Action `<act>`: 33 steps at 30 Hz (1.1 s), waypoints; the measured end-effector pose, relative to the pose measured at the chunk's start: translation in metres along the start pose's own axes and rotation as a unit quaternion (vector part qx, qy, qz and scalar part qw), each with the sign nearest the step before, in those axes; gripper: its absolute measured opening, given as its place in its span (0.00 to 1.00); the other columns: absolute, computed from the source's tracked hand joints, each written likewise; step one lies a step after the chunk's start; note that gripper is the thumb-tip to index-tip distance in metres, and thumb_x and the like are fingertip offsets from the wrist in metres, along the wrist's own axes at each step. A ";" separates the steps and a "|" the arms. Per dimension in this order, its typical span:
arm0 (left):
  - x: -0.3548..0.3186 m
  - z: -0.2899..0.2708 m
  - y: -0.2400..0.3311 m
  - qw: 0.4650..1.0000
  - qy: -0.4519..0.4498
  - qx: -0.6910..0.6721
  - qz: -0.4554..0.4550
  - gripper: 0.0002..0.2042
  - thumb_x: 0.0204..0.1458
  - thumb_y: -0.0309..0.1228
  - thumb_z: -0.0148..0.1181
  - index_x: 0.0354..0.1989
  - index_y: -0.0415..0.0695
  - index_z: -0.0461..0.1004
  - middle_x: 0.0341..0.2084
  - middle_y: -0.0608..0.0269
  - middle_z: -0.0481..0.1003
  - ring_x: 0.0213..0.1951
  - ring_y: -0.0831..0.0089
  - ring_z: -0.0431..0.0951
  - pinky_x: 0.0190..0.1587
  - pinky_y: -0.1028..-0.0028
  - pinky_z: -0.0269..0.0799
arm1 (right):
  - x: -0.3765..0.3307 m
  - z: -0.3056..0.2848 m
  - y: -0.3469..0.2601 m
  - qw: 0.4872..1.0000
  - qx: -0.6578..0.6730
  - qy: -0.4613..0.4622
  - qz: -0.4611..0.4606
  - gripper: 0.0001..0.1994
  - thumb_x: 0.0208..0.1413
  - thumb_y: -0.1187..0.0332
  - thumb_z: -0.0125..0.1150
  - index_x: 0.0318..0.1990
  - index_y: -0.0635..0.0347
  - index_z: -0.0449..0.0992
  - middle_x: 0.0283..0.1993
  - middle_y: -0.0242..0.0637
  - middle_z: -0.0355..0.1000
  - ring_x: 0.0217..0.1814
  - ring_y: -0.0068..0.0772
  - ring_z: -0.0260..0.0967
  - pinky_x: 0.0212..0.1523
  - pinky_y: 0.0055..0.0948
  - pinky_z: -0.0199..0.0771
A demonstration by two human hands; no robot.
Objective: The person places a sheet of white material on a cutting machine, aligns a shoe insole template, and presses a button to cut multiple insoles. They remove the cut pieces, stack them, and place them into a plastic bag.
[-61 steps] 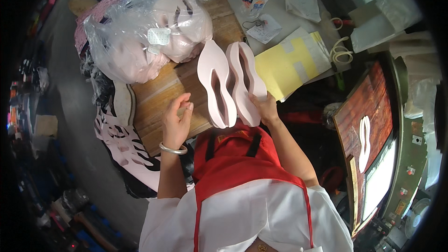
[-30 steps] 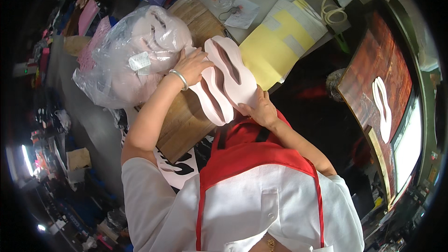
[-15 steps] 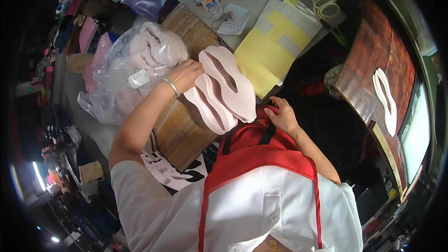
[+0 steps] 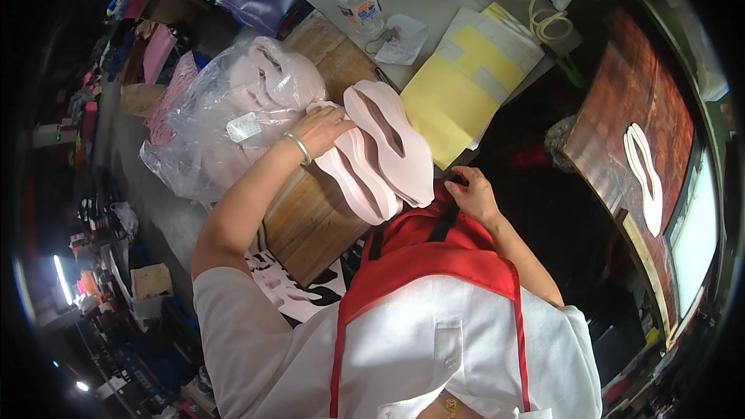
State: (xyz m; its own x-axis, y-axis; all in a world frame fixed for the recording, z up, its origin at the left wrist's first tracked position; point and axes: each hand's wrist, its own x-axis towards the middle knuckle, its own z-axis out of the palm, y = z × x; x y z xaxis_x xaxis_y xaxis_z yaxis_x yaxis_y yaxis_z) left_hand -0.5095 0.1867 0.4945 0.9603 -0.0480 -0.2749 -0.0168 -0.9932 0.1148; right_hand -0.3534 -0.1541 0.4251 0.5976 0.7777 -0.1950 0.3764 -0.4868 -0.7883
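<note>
Left hand (image 4: 326,128) lies flat, fingers spread, on a stack of pink sole-shaped cutouts (image 4: 380,151) lying on the wooden counter (image 4: 310,221). Right hand (image 4: 473,194), at the stack's four o'clock, loosely curled, holds nothing. A clear plastic bag (image 4: 233,116) sits at nine o'clock.

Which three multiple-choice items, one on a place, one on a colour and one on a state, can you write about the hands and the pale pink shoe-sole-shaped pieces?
1. Where does the stack of pale pink shoe-sole-shaped pieces lie?
A. on the wooden board
B. on the floor
C. inside the clear plastic bag

2. What colour is the large sheet of paper right of the stack?
A. green
B. yellow
C. blue

3. How is the left hand?
A. flat on top of the stack
B. raised in the air
C. inside a pocket

Answers: 1 A, the stack rests on the wooden board; 2 B, the yellow paper sheet shows beside it; 3 A, the left hand presses on the stack's upper end, while the right hand is off it, near the red apron.
</note>
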 end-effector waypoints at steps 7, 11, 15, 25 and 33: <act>0.000 -0.020 0.005 0.998 0.057 0.029 0.022 0.22 0.36 0.26 0.68 0.44 0.49 0.71 0.37 0.64 0.71 0.48 0.61 0.68 0.51 0.61 0.62 | -0.006 -0.002 0.009 1.000 -0.004 0.005 0.019 0.19 0.49 0.64 0.64 0.47 0.64 0.74 0.45 0.50 0.71 0.45 0.46 0.72 0.46 0.34 0.73; -0.024 -0.064 0.018 0.999 -0.022 0.017 -0.016 0.15 0.35 0.28 0.69 0.34 0.47 0.74 0.30 0.65 0.72 0.43 0.63 0.69 0.49 0.64 0.62 | -0.012 -0.007 0.019 0.998 0.036 0.023 0.048 0.19 0.49 0.64 0.65 0.47 0.64 0.75 0.46 0.50 0.72 0.45 0.45 0.73 0.46 0.34 0.74; -0.066 -0.127 0.025 0.967 -0.168 -0.145 -0.128 0.12 0.37 0.31 0.69 0.33 0.44 0.79 0.31 0.60 0.73 0.40 0.63 0.72 0.48 0.64 0.66 | -0.016 -0.014 0.036 0.995 0.064 0.054 0.057 0.18 0.50 0.65 0.65 0.47 0.66 0.75 0.43 0.50 0.73 0.44 0.43 0.73 0.46 0.33 0.74; -0.012 -0.049 0.103 0.480 0.393 -0.732 -0.281 0.23 0.49 0.25 0.63 0.54 0.41 0.64 0.42 0.60 0.74 0.38 0.72 0.76 0.39 0.74 0.75 | 0.011 -0.017 0.026 0.985 0.158 -0.006 0.065 0.18 0.52 0.67 0.64 0.47 0.68 0.74 0.41 0.46 0.76 0.44 0.34 0.74 0.44 0.29 0.75; 0.070 0.082 0.183 0.387 0.483 -0.647 -0.445 0.25 0.50 0.26 0.61 0.57 0.37 0.61 0.47 0.55 0.71 0.46 0.68 0.72 0.48 0.71 0.70 | 0.052 0.002 -0.047 0.993 0.103 -0.048 -0.014 0.27 0.54 0.61 0.63 0.57 0.67 0.66 0.50 0.55 0.70 0.48 0.44 0.72 0.43 0.33 0.76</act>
State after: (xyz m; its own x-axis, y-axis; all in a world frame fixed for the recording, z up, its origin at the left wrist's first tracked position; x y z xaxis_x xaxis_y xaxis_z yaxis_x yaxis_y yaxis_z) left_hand -0.4681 -0.0068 0.4178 0.0915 0.9354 -0.3415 -0.0052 0.3434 0.9392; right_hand -0.3413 -0.0900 0.4505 0.5152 0.8290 -0.2176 0.2329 -0.3797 -0.8953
